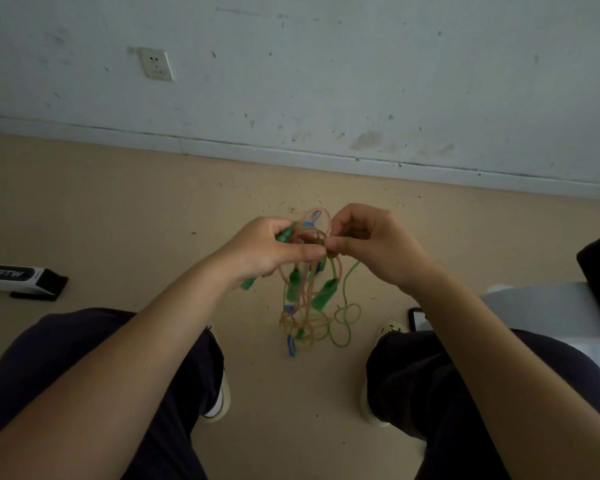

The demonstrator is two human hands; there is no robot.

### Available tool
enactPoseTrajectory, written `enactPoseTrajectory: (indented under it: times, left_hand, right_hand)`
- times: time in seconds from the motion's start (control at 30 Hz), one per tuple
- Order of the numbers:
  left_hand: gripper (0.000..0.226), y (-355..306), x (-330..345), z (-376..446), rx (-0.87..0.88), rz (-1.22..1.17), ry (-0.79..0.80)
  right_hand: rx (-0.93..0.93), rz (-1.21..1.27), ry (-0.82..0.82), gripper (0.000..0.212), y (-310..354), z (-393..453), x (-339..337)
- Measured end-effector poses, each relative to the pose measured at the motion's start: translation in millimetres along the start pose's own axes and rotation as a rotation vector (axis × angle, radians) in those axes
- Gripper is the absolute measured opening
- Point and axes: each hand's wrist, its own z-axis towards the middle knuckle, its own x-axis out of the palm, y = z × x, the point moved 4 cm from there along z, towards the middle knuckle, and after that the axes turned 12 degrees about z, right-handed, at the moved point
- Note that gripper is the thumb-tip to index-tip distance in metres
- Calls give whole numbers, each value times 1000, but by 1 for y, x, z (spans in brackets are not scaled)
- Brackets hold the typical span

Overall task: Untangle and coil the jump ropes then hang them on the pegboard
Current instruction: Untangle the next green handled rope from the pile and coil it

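Both hands are up over the floor [118, 209] here, working right at the knot of the jump ropes [307, 289]. The tangle hangs between the person's knees, its top bunched between the two hands and its lower loops trailing down to rest on the floor below them.

The left hand [267, 251], on the tangle's left side, is curled around a green handle [284, 234], with the handle's other end poking out beneath the palm; its thumb reaches across toward the knot. The right hand [368, 244], on the tangle's right, pinches a strand at the knot between thumb and fingertips, the two hands almost touching there.

Below the knot, two more green handles [323, 294] dangle among pinkish and green cords, and a thin green cord [345, 320] loops out to the tangle's right. A small blue piece [291, 348] sits at the tangle's very bottom, on the floor.

Far to the tangle's left lies a white and black box [21, 277]. To its right, a phone [417, 318] lies beside a pale surface. Beyond the tangle runs a scuffed white wall [361, 81] with a socket [156, 65] up on its left.
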Motion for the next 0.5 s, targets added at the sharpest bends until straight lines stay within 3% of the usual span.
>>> enactPoseTrajectory:
  times: [0.2, 0.37, 0.5]
  left_hand:
    - [35, 0, -12, 1, -28, -10, -90]
    - [10, -1, -24, 1, -32, -79, -283]
    - [7, -3, -15, 0, -23, -96, -253]
  right_hand:
    - [-19, 97, -30, 19, 3, 0, -1]
    - [-26, 13, -181, 20, 3, 1, -12]
    - [-15, -78, -195, 12, 2, 0, -10]
